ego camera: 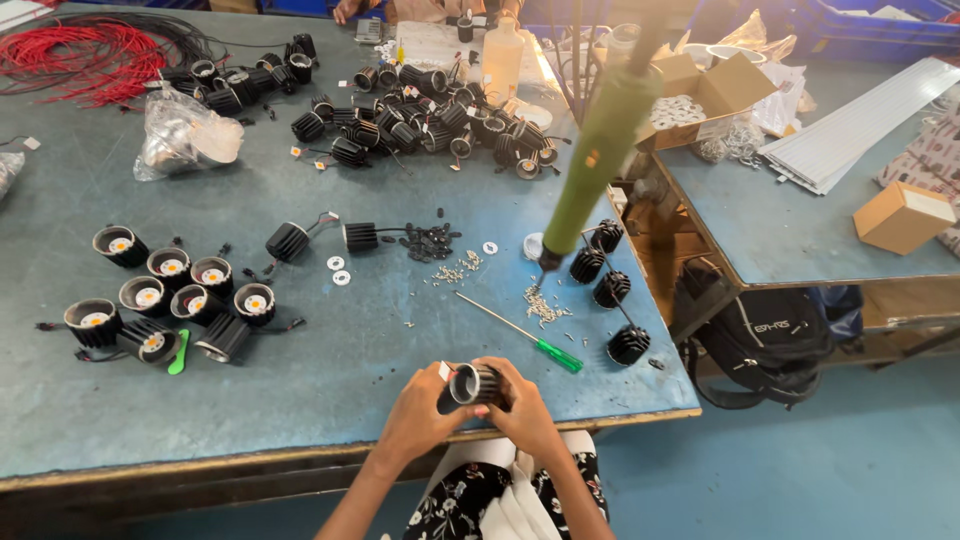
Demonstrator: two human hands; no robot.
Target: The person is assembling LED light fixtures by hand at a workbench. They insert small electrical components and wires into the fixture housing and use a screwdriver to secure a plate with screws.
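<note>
Both hands hold one black finned lamp housing point(474, 384) at the near edge of the grey-blue table point(300, 390). My left hand point(418, 412) grips it from the left and my right hand point(522, 408) cups it from the right. The housing's open round end faces up and left. A green-handled screwdriver point(522, 334) lies just beyond my hands, beside small heaps of screws point(544, 306). A green powered screwdriver point(598, 150) hangs over the table with its tip near the screws.
Several assembled housings with yellow LED chips point(170, 300) sit at left. A big pile of black housings point(420, 125) lies at the back, red wires point(70, 60) at far left. Three housings point(610, 290) stand at right. A black backpack point(765, 335) is beside the table.
</note>
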